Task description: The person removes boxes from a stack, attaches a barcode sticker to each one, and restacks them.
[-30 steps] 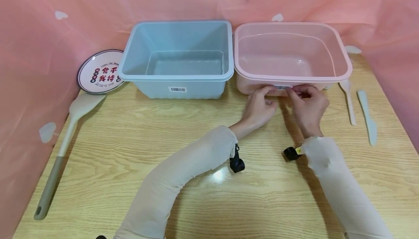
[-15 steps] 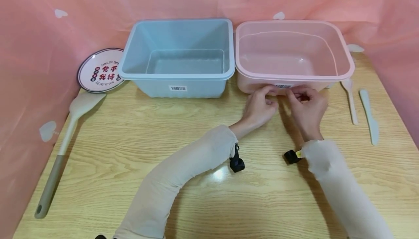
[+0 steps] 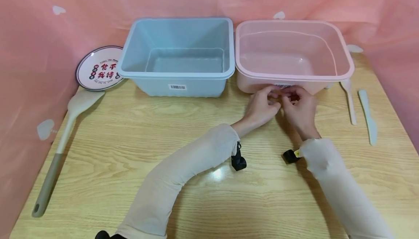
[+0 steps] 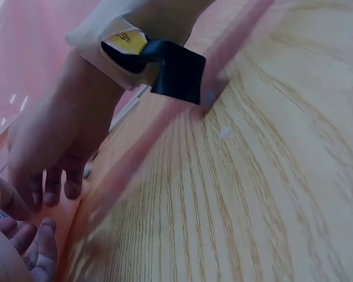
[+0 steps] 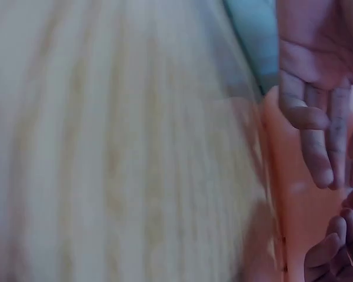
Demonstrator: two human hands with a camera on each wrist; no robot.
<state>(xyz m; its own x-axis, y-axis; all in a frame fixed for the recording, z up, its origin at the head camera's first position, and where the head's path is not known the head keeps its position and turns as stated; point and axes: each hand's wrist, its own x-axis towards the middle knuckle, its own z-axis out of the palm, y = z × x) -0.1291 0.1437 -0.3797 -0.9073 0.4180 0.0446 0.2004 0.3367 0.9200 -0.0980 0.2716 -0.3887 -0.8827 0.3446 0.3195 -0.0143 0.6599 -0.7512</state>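
Both hands meet at the near wall of the pink rectangular plastic tub (image 3: 343,72), just beyond the fingertips. The left hand (image 3: 262,106) and right hand (image 3: 299,108) pinch with curled fingers at its white barcode label (image 3: 282,85). A pale blue rectangular plastic tub (image 3: 178,73) stands left of the left hand.

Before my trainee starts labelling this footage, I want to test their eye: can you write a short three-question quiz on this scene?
1. True or false: both hands, left hand and right hand, work at the barcode label on the pink tub.
2. Which tub stands nearer the printed plate: A) pink tub, B) blue tub?
3. How many pale utensils lie right of the pink tub?

Key: 1 true. 2 B. 3 two: a spoon and a knife-shaped spatula.
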